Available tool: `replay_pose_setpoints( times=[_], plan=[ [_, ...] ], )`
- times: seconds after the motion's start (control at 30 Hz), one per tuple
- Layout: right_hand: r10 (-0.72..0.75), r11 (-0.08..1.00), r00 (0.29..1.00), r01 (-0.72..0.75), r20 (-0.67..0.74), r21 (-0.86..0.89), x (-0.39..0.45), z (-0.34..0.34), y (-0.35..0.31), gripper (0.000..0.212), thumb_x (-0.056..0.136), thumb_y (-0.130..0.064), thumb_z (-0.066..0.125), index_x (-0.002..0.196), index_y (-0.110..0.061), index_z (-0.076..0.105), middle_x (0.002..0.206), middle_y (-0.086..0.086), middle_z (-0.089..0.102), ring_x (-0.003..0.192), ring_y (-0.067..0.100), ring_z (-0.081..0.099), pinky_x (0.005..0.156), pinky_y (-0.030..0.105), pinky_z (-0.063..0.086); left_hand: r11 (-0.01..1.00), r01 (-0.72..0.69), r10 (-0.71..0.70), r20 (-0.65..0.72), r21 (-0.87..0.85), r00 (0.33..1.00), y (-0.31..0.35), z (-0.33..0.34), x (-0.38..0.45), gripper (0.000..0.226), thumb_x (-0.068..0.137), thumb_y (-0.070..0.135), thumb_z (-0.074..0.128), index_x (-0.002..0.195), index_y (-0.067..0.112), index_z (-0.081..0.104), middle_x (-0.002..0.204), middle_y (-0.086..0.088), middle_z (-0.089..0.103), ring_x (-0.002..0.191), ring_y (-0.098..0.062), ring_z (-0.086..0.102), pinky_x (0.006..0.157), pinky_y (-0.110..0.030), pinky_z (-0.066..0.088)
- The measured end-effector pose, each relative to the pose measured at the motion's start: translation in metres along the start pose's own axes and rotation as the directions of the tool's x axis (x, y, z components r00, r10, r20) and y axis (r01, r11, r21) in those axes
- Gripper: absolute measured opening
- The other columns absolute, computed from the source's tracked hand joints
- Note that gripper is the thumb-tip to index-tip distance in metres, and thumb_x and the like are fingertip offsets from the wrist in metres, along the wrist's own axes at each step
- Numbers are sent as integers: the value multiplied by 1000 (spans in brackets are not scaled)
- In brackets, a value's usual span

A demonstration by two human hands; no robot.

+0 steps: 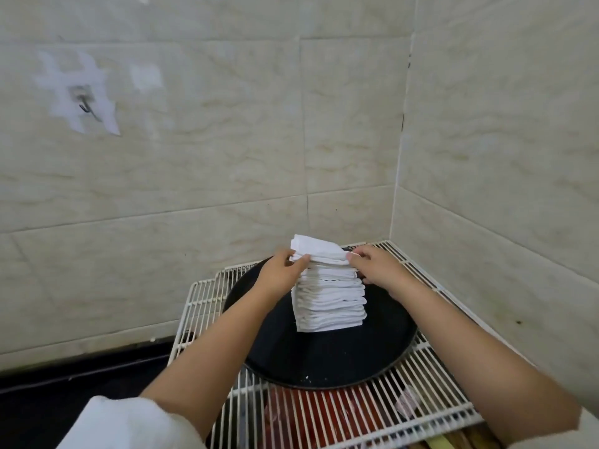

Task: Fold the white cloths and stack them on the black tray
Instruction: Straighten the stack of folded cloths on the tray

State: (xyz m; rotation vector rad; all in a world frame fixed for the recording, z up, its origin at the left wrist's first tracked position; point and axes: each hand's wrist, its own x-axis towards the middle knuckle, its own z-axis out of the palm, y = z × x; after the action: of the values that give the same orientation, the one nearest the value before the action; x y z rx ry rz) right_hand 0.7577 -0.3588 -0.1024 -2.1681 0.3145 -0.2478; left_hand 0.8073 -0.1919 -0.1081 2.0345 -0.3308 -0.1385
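A tall stack of folded white cloths (330,303) stands on the round black tray (324,361). The top folded cloth (316,249) lies on the stack, tilted and overhanging toward the back left. My left hand (282,273) pinches its left edge between thumb and fingers. My right hand (376,265) pinches its right edge, with the fingers curled against the stack's upper right side.
The tray sits on a white wire rack (431,367) in the corner of two tiled walls. Red items (324,413) show under the rack. A dark counter (81,380) lies to the left. A white cloth bundle (129,422) is at the bottom left, by my left forearm.
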Motion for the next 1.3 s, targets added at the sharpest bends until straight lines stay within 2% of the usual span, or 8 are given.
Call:
replay_pose_setpoints(
  times=[0.13, 0.23, 0.57, 0.77, 0.87, 1.03, 1.2, 1.3],
  plan=[
    [-26, 999, 999, 28, -47, 44, -4, 6, -3, 34, 92, -19, 46, 78, 11, 55, 83, 35, 45, 74, 20, 38, 63, 29, 23, 998, -67, 66, -24, -5, 998, -4, 3, -1, 34, 92, 29, 55, 117, 6, 57, 88, -1, 59, 77, -12, 54, 67, -22, 42],
    [-39, 999, 998, 39, -55, 10, -9, 7, -3, 29, 92, -18, 47, 67, -3, 44, 73, 15, 36, 70, 20, 34, 54, 32, 15, 992, -121, 122, -54, 29, 991, -6, 4, -6, 19, 91, 28, 57, 96, 10, 60, 75, 2, 57, 71, -12, 53, 62, -17, 41],
    [-35, 992, 998, 40, -42, 121, -39, 6, 14, 46, 93, -38, 44, 95, 4, 63, 88, 13, 62, 84, 24, 57, 76, 32, 45, 937, -281, 294, -34, 208, 955, -19, 8, -40, 33, 91, 36, 54, 113, 11, 57, 87, 1, 55, 74, -9, 50, 62, -15, 37],
    [225, 951, 971, -200, -85, 235, -7, -2, 4, 39, 95, -37, 39, 109, -7, 59, 121, 15, 59, 107, 30, 54, 85, 34, 39, 979, 144, -154, -60, -142, 986, 4, 7, -12, 65, 93, 55, 33, 136, 7, 41, 134, -9, 49, 117, -26, 48, 97, -37, 41],
    [386, 869, 909, -416, 159, 269, 0, -4, 2, 57, 90, -48, 41, 134, -11, 41, 144, 14, 39, 131, 33, 36, 102, 40, 31, 840, 390, -373, 119, -377, 920, 12, 6, -3, 73, 91, 60, 36, 145, 13, 29, 151, -6, 32, 137, -29, 33, 113, -43, 28],
    [370, 812, 759, -544, 536, 209, 4, -2, 2, 55, 86, -57, 38, 119, -15, 55, 124, 10, 56, 116, 31, 49, 109, 49, 25, 616, 672, -528, 418, -412, 740, 9, 6, 6, 87, 65, 76, 56, 120, 9, 58, 121, -11, 61, 103, -31, 60, 83, -46, 50],
    [304, 776, 786, -532, 538, 339, 3, 5, 4, 46, 92, -53, 34, 113, -19, 55, 102, 6, 61, 90, 25, 58, 83, 41, 44, 677, 611, -429, 454, -411, 781, 1, 9, 2, 52, 90, 51, 47, 86, 2, 66, 69, -15, 73, 79, -28, 62, 69, -39, 49],
    [287, 788, 805, -507, 519, 349, -2, 7, 0, 46, 94, -51, 32, 117, -18, 53, 107, 7, 60, 88, 23, 57, 93, 41, 41, 680, 578, -389, 448, -450, 805, -1, 10, -1, 50, 91, 48, 46, 106, 5, 66, 87, -15, 73, 86, -29, 64, 75, -38, 51]
  ],
)
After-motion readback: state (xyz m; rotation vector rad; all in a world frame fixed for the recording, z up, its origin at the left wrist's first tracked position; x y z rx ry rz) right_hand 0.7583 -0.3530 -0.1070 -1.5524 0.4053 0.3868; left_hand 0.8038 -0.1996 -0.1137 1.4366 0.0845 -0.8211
